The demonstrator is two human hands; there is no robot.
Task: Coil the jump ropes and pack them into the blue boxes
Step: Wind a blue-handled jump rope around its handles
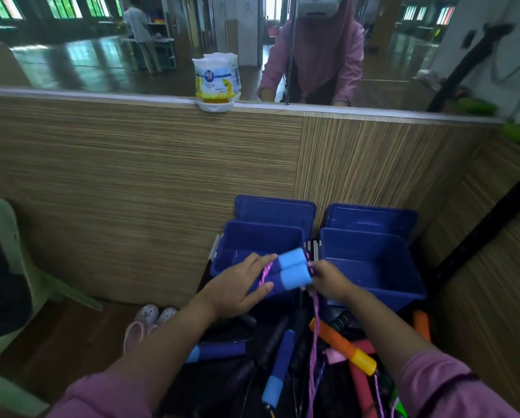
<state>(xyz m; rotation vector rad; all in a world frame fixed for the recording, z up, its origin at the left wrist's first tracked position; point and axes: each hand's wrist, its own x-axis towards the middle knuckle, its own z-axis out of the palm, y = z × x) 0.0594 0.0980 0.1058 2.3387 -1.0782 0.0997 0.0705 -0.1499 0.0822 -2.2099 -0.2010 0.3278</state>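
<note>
While your left hand (pixel 237 289) curls its fingers and thumb around the two foam handles (pixel 285 274) of a jump rope, held side by side just above the near rim of the left blue box (pixel 261 236), your right hand (pixel 328 280) pinches the purple cord (pixel 314 327) right where it leaves the handle ends. A few turns of cord cross the handles near your left fingers; the rest hangs straight down from your right hand into a pile of loose ropes (pixel 313 357) below. Both the left box and the right blue box (pixel 373 254) stand open, lids leaning back against a wood-grain wall, and seem empty, though their floors are partly hidden.

The risk lies in that long dangling tail: it runs through other handles and cords, so pulling it up to wrap may snag and drag a neighbouring rope along. If your right pinch loosens, the turns already laid could spring off the smooth foam.
</note>
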